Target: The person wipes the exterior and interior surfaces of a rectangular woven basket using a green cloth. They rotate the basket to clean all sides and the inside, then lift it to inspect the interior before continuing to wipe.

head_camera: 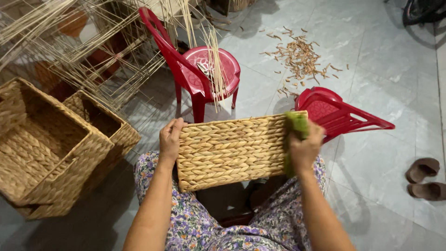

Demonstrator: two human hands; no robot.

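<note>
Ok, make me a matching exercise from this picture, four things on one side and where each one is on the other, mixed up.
1. woven basket
2. green pad
3. sandals
4. thin sticks

A. on the upright red chair
B. floor, far right
C. in the right hand
D. on the lap, left hand at its edge

Pairs: 1-D, 2-C, 3-B, 4-A

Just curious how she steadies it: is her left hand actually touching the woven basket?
Touching. The head view shows the left hand gripping the woven basket's left edge, fingers curled over its rim.
</note>
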